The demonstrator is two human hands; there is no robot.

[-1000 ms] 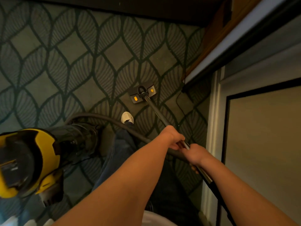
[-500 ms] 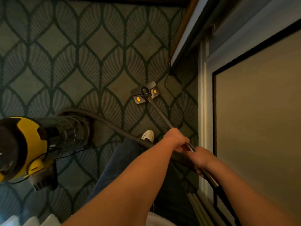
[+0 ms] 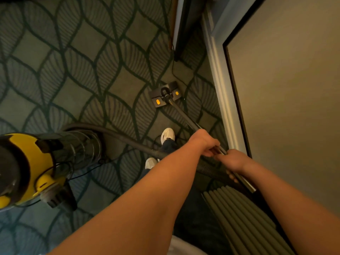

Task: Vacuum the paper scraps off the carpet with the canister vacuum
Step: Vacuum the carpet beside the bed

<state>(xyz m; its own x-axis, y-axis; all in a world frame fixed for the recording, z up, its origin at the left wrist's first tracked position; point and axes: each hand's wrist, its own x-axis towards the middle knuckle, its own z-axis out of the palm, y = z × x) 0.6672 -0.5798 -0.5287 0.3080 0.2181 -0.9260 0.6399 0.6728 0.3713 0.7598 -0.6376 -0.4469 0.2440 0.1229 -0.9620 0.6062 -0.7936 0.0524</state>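
While in both hands [image 3: 205, 144], wand [image 3: 184, 114] forward-left.

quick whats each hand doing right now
left hand: grips the wand
right hand: grips the wand too, nearer the body

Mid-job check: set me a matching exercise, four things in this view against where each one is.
Things:
1. yellow and black canister vacuum body
2. flat grey floor head with two orange spots
3. slim metal wand
4. forward white shoe

Places:
A. gripped by left hand and right hand
B. on patterned carpet at wand's tip
C. far left of view
D. beside dark ribbed hose

Pairs: 1-C, 2-B, 3-A, 4-D.
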